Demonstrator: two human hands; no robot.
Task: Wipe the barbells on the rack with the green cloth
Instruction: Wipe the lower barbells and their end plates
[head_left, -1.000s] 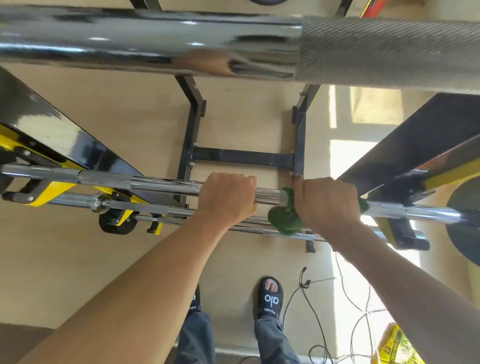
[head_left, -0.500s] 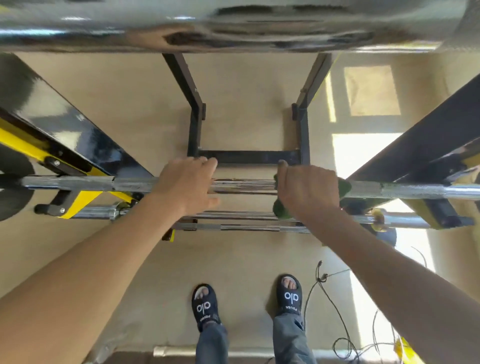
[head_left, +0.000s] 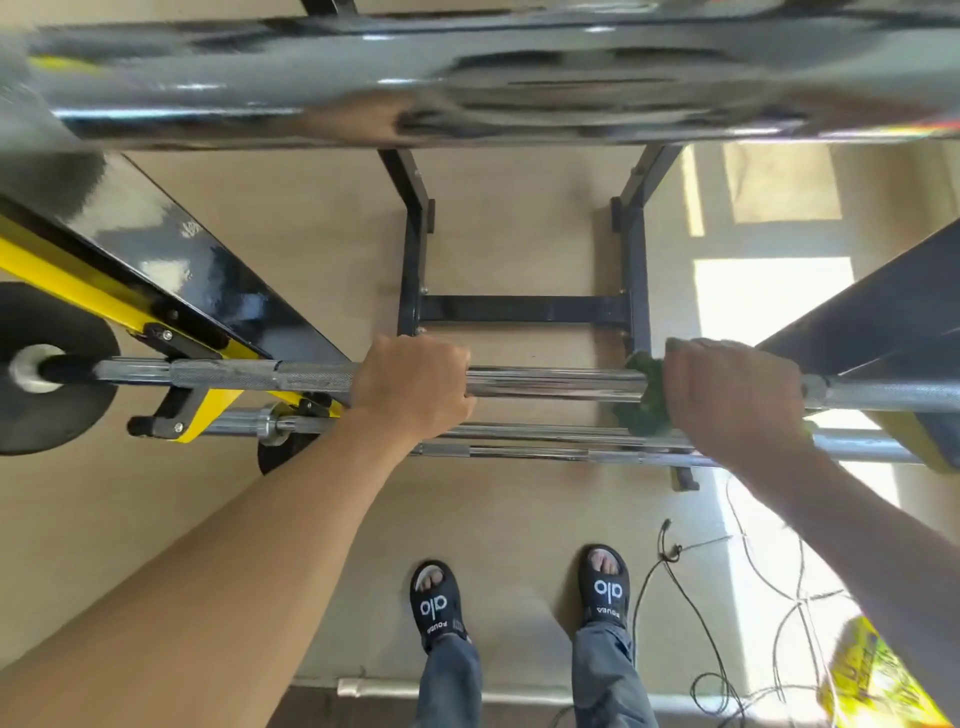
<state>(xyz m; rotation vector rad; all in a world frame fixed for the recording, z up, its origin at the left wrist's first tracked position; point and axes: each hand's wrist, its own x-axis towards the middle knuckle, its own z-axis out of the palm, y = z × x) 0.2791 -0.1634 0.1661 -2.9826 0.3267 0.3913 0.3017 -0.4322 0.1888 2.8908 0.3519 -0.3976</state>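
A chrome barbell (head_left: 550, 382) lies across the black and yellow rack (head_left: 156, 306) at mid height. My left hand (head_left: 415, 387) grips its shaft left of centre. My right hand (head_left: 732, 397) grips the bar further right with the green cloth (head_left: 641, 400) wrapped round the bar under its palm; the cloth bunches out at the hand's left side. Two more barbells (head_left: 519, 441) lie lower in the rack. Another thick chrome barbell (head_left: 467, 83) crosses the top of the view, close to the camera and blurred.
A black weight plate (head_left: 47, 410) sits on the bar's left end. The rack's black base frame (head_left: 519, 309) stands on the tan floor. Loose cables (head_left: 737, 597) and a yellow packet (head_left: 872, 680) lie at the lower right. My sandalled feet (head_left: 519, 597) stand below.
My right hand slid the cloth rightward along the bar, widening the gap between my hands. My left hand closed fully round the shaft again. The view shifted.
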